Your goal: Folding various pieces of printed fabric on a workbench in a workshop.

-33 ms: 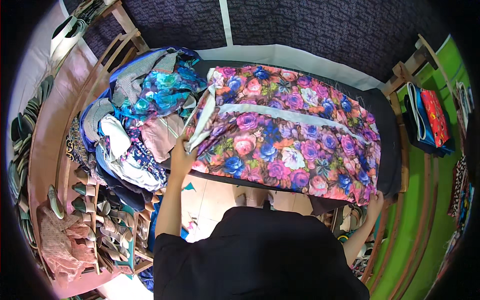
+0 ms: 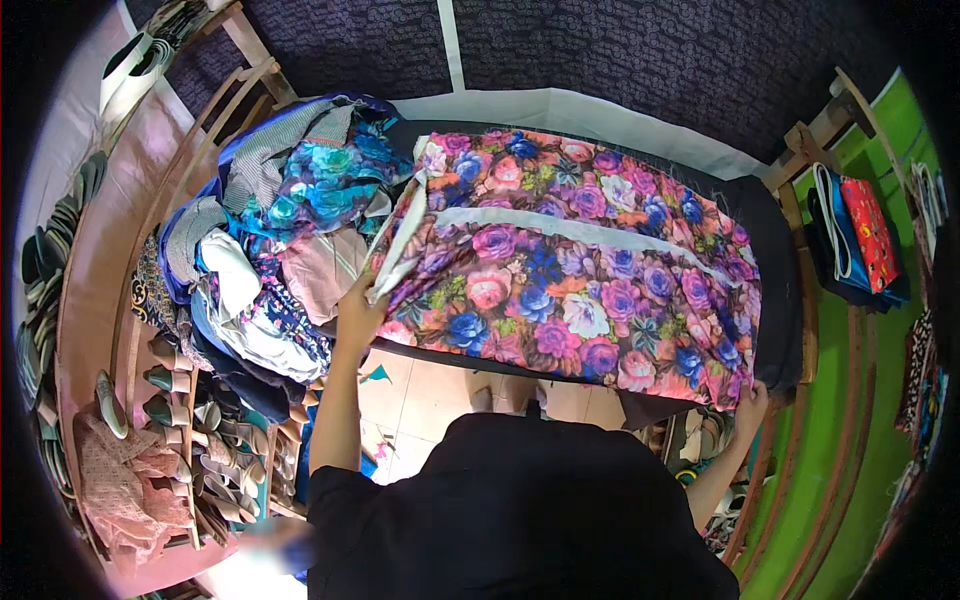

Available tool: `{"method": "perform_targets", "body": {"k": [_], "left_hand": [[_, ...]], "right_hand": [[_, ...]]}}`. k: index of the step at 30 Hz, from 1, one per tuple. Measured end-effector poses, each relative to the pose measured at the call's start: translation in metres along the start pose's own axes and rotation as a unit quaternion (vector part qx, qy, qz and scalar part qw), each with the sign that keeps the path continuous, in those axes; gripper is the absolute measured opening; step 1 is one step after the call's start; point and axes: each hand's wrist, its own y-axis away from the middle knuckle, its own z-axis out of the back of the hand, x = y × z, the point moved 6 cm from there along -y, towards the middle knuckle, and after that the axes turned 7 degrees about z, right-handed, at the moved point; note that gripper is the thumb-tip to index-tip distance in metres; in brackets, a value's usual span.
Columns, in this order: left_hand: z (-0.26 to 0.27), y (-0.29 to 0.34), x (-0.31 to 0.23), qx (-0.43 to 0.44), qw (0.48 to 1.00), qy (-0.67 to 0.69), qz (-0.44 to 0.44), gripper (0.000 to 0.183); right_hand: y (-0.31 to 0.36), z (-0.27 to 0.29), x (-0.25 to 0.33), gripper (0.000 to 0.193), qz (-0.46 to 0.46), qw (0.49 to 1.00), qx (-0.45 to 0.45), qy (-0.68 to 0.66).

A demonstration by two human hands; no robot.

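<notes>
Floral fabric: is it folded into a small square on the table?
No, the floral fabric lies spread across the table, each hand at an end.

You have a large floral cloth (image 2: 570, 270), pink, purple and blue blooms with a pale stripe across it, spread flat over the dark table (image 2: 775, 250). Its left edge is folded up, and its near edge hangs over the table's front.
</notes>
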Motion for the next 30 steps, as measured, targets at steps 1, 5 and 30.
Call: {"method": "perform_targets", "body": {"k": [1,5,30], "left_hand": [[-0.003,-0.01,0.038,0.085,0.984,-0.114,0.109,0.037],[0.01,-0.023,0.075,0.126,0.94,0.273,0.158,0.024],[0.031,0.002,0.054,0.0,0.986,-0.16,0.046,0.03]], "right_hand": [[0.001,0.0,0.007,0.013,-0.002,1.0,-0.002,0.001],[0.001,0.013,0.015,0.013,-0.016,0.997,-0.02,-0.066],[0.015,0.03,0.001,0.026,-0.021,0.99,0.062,0.123]]}}
